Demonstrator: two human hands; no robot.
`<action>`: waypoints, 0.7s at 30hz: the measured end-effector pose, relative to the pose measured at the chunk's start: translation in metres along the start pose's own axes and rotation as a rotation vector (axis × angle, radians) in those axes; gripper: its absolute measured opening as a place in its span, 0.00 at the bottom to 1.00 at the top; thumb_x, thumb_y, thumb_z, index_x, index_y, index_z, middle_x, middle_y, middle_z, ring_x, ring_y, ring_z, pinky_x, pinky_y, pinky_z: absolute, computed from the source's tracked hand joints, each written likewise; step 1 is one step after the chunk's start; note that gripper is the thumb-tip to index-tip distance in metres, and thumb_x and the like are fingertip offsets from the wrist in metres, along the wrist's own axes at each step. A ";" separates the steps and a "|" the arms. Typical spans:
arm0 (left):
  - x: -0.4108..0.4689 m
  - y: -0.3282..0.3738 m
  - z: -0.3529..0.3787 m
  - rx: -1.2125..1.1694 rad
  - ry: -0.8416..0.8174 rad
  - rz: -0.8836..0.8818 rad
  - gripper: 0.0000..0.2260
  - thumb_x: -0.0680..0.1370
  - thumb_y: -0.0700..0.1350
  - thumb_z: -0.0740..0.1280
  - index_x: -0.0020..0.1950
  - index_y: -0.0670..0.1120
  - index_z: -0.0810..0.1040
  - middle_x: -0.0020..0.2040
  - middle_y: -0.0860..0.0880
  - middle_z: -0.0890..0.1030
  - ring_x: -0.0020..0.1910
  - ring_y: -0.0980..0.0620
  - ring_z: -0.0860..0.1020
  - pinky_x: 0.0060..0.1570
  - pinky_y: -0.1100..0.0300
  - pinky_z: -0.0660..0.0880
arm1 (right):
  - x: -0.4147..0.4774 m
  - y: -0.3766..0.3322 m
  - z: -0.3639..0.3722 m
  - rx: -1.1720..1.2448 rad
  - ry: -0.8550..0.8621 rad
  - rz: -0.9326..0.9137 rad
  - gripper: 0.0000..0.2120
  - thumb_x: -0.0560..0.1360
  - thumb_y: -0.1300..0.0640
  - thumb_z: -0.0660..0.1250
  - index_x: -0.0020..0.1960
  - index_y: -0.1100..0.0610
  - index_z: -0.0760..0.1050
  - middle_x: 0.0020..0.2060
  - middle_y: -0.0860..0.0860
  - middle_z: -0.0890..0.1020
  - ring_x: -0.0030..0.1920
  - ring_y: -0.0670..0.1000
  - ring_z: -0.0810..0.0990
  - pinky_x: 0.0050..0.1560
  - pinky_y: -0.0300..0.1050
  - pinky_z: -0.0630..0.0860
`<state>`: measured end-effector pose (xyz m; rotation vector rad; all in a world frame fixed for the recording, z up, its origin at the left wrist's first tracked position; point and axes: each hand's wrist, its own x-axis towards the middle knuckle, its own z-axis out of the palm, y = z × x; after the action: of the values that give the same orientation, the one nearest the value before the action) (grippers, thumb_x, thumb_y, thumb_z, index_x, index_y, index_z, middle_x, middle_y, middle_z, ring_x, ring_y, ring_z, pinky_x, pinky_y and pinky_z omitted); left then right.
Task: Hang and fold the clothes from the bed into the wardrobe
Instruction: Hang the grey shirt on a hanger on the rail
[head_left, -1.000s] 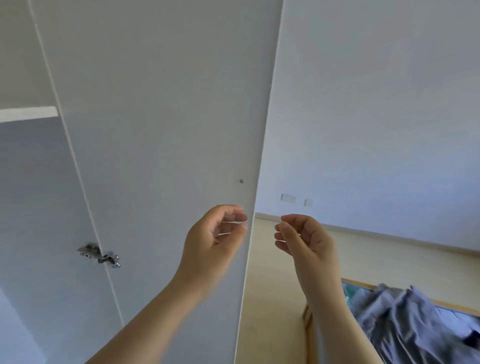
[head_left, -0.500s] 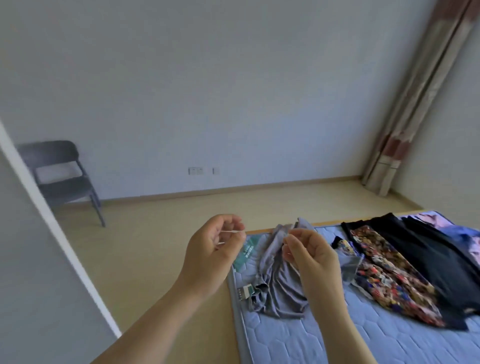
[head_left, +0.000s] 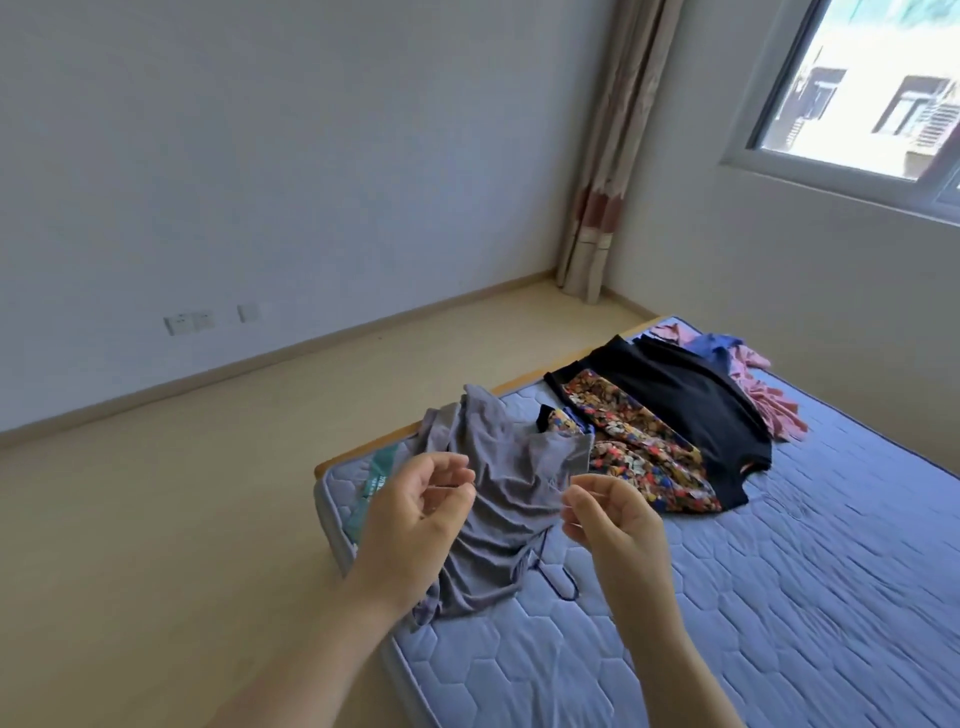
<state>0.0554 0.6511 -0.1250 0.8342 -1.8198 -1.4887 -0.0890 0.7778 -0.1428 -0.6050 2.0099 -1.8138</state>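
Observation:
A grey garment (head_left: 498, 467) lies crumpled at the near corner of the blue quilted mattress (head_left: 779, 597), with a thin dark loop (head_left: 563, 584) at its lower edge. Beyond it lie a floral garment (head_left: 639, 452), a black garment (head_left: 685, 395), and pink (head_left: 769, 400) and blue clothes (head_left: 711, 345) at the far end. My left hand (head_left: 415, 519) and my right hand (head_left: 613, 525) hover above the grey garment. Their fingers are loosely curled, and I can make out nothing between them. The wardrobe is out of view.
Pale wooden floor (head_left: 182, 493) stretches left of the bed to a white wall with sockets (head_left: 189, 322). A curtain (head_left: 608, 156) hangs in the far corner beside a window (head_left: 872, 88). The bed's wooden frame edge (head_left: 363, 449) runs along the mattress.
The view has swung right from the white wardrobe door to the bed. Both hands kept their raised, curled pose and now sit slightly farther apart over the grey garment.

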 end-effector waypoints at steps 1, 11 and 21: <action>0.012 -0.004 -0.007 -0.004 -0.023 -0.008 0.08 0.77 0.41 0.68 0.53 0.52 0.79 0.48 0.54 0.83 0.47 0.58 0.81 0.47 0.67 0.77 | 0.006 0.001 0.007 -0.007 0.016 0.011 0.02 0.77 0.60 0.68 0.48 0.56 0.80 0.37 0.51 0.84 0.40 0.51 0.82 0.45 0.49 0.81; 0.109 -0.046 -0.041 -0.028 -0.200 -0.059 0.08 0.77 0.42 0.68 0.51 0.55 0.79 0.47 0.56 0.83 0.48 0.58 0.81 0.50 0.63 0.77 | 0.047 0.018 0.056 -0.069 0.155 0.126 0.02 0.77 0.60 0.69 0.48 0.55 0.80 0.36 0.52 0.84 0.39 0.53 0.82 0.48 0.58 0.80; 0.207 -0.053 -0.017 0.066 -0.279 -0.010 0.07 0.77 0.43 0.69 0.50 0.55 0.80 0.47 0.59 0.83 0.45 0.60 0.81 0.43 0.71 0.75 | 0.140 0.029 0.072 -0.039 0.233 0.134 0.02 0.76 0.61 0.68 0.47 0.55 0.80 0.38 0.53 0.84 0.42 0.55 0.83 0.49 0.55 0.82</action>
<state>-0.0504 0.4671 -0.1572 0.6937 -2.0791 -1.6251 -0.1703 0.6443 -0.1773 -0.2708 2.1815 -1.8402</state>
